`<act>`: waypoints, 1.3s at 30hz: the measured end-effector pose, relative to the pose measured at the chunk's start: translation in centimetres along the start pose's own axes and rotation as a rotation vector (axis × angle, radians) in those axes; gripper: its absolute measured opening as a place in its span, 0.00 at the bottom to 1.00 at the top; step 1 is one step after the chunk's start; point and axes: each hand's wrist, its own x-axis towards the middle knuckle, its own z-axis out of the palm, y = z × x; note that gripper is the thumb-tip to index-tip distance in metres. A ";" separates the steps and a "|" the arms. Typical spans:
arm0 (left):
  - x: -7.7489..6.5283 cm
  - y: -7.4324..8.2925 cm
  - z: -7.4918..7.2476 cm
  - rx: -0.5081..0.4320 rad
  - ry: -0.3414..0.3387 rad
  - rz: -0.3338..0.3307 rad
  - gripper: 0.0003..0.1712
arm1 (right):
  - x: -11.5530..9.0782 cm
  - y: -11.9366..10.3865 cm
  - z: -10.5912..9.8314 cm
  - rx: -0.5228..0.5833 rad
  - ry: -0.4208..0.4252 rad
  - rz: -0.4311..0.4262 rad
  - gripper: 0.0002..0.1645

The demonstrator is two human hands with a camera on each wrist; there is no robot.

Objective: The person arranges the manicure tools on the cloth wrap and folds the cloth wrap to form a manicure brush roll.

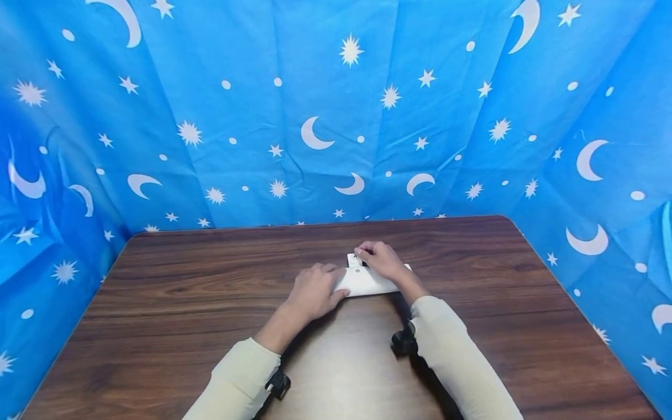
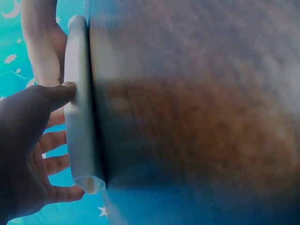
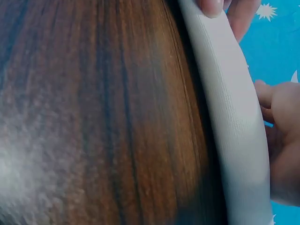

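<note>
A long white case (image 1: 364,284) with a ribbed surface lies on the wooden table. It bears a round metal snap, and a short tab (image 1: 352,260) with a second snap sticks up from its far edge. At the case's left end my left hand (image 1: 313,290) grips it, thumb on the near side and fingers behind, as the left wrist view shows. My right hand (image 1: 382,261) reaches over the case and pinches the tab at its right edge. In the right wrist view the fingertips of the right hand (image 3: 286,140) are partly hidden behind the case (image 3: 234,112).
The brown wood-grain table (image 1: 184,291) spreads around both arms. A blue cloth (image 1: 252,116) with white moons and stars hangs behind it and along both sides. Small black cameras (image 1: 404,342) are strapped near the sleeves' cuffs.
</note>
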 end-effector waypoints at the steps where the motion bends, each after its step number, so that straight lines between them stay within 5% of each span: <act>1: 0.0 0.0 0.0 0.002 -0.005 -0.005 0.29 | 0.0 0.0 0.0 0.017 -0.010 -0.011 0.17; 9: -0.1 -0.1 -0.2 -0.032 -0.019 -0.032 0.28 | -0.9 0.6 -0.8 0.115 -0.032 -0.209 0.08; 21: -0.1 0.4 0.1 -0.005 -0.022 -0.048 0.25 | -2.8 1.6 -1.2 0.043 -0.063 -0.530 0.06; 28: 0.0 0.6 0.2 0.008 -0.007 -0.029 0.22 | -3.3 2.0 -1.2 -0.109 -0.063 -0.632 0.07; 35: 0.1 0.5 0.3 0.011 -0.035 -0.038 0.22 | -3.5 2.2 -1.1 -0.308 -0.009 -0.857 0.07; 39: 0.1 0.6 0.1 0.008 -0.029 -0.038 0.21 | -3.6 2.1 -1.3 -0.390 0.010 -0.913 0.07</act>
